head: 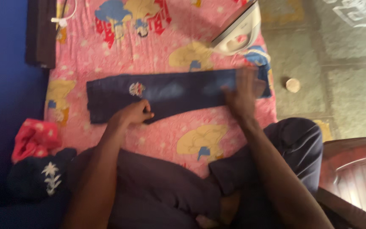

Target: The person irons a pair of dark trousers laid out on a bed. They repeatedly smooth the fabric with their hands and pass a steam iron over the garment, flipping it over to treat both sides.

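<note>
Item 1: folded pair of dark blue denim jeans, lying flat and lengthwise across a pink cartoon-print sheet, which serves as a padded pressing layer under the cloth. The denim is heavy and matte, with faded pale patches along the leg and a small stitched multicolour patch near the left end. The left hand rests on the near edge of the jeans with its fingers curled in to a loose fist, apparently pinning the cloth so it stays put. The right hand lies flat on the right part of the jeans, fingers spread and open, blurred; the flat palm suits smoothing the fabric. Item 2: white and grey electric iron, hard smooth plastic, stood at the far right edge of the sheet, clear of the cloth and apart from both hands. Item 3: crumpled red printed garment, soft, at the left edge beside a dark garment with a white flower motif. Item 4: small round pale disc on the patterned grey-green floor. Item 5: reddish wooden chair, glossy, lower right.
</note>
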